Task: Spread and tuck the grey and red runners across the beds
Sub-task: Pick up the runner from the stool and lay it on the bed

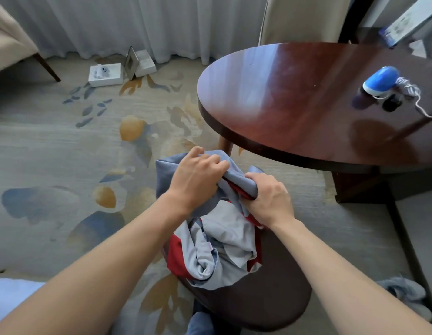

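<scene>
A crumpled grey and red runner (222, 247) hangs bunched between my hands, its lower folds lying on a dark brown seat (270, 293). My left hand (198, 175) grips the grey upper edge of the cloth. Just to its right, my right hand (270, 197) clutches a grey fold with red showing under it. Both hands are raised above the seat, close together. A white corner of a bed (9, 293) shows at the bottom left.
A round dark wooden table (294, 97) stands at the right with a blue and white device (381, 81) and cord on it. White boxes (106, 74) and a frame lie on the patterned carpet by the curtain. An armchair (9, 42) is far left. Grey cloth (403, 291) lies lower right.
</scene>
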A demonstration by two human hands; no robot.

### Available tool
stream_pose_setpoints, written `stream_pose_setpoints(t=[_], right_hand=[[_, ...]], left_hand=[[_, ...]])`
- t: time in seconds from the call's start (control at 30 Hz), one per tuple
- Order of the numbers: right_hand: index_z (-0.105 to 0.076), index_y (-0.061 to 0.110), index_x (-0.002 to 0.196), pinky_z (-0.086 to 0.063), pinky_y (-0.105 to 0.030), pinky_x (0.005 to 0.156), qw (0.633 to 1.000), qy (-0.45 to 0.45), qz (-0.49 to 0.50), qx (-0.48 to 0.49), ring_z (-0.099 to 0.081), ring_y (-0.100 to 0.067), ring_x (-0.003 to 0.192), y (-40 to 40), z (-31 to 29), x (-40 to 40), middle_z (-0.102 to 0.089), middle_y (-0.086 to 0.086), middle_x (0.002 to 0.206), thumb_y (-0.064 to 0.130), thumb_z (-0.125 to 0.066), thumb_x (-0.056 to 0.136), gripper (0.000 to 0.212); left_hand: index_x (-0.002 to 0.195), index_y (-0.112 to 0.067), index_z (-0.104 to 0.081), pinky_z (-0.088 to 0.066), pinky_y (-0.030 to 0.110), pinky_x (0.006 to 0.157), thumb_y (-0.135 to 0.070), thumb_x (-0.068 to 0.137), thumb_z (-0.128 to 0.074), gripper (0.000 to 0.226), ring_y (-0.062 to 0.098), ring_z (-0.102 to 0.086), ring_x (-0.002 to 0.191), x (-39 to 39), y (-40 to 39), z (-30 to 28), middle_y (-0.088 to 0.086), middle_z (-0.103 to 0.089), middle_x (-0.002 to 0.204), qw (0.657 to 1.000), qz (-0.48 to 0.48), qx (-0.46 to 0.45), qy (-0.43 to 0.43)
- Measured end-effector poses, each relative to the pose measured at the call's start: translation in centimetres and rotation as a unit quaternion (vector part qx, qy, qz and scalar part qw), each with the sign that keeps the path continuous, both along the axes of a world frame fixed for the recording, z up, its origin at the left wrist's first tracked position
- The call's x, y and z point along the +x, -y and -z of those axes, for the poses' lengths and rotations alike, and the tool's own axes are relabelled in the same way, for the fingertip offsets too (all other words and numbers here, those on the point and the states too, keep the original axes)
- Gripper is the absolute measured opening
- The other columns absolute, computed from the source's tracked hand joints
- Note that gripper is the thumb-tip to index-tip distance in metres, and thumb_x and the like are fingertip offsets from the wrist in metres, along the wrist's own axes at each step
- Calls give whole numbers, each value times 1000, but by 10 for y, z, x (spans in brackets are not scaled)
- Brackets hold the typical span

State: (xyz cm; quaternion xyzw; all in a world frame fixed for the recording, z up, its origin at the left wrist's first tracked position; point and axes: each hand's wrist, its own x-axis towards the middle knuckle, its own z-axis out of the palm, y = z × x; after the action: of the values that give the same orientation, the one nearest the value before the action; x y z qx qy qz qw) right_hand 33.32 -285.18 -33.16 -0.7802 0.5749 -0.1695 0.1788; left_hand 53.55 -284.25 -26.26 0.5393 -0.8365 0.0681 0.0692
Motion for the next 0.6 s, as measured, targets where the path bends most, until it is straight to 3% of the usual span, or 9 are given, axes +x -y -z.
stream_pose_setpoints(t=[0.1, 0.27, 0.37, 0.47, 0.6], right_hand=[[-57, 36, 118, -46, -35, 82, 999, -23, -18, 15, -58, -17, 94, -3, 12, 12, -64, 10, 104, 68, -64, 75, 54], [-50, 32, 124, -48, -42, 92, 996, 18, -68, 53, -58, -19, 106, -8, 12, 61, -60, 9, 117, 53, -77, 61, 71], [-57, 29, 106, -49, -42, 80, 994, 44, -88, 37, -63, -25, 90, -20, 6, 95, -67, 4, 96, 61, -64, 69, 49], [-56, 20, 84, -43, -37, 64, 991, 70, -112, 24, -62, -34, 78, -32, -11, 123, -65, -4, 79, 64, -43, 65, 49], [-59, 18, 89, -32, -35, 63, 984, 10, -178, 9, -62, -39, 83, -51, -47, 156, -69, -10, 85, 47, -69, 73, 35]], left_hand=[[72, -20, -56, -44, 36, 79, -36, 77, -57, 17, 25, -56, 55, 25, -14, -13, -2, -56, 61, 999, -46, -17, -4], [70, -19, -57, -41, 31, 75, -23, 76, -66, 12, 23, -53, 53, 49, -45, -34, -3, -55, 60, 992, -106, -53, -34], [71, -19, -57, -46, 33, 72, -17, 73, -68, 11, 24, -53, 56, 67, -75, -46, -3, -56, 63, 985, -140, -80, -59], [72, -19, -58, -46, 33, 68, -16, 73, -65, 8, 26, -54, 57, 89, -108, -62, -3, -60, 65, 975, -189, -107, -47], [76, -18, -59, -45, 32, 64, -9, 73, -66, 12, 30, -57, 58, 130, -156, -74, 0, -62, 70, 956, -277, -99, -12]])
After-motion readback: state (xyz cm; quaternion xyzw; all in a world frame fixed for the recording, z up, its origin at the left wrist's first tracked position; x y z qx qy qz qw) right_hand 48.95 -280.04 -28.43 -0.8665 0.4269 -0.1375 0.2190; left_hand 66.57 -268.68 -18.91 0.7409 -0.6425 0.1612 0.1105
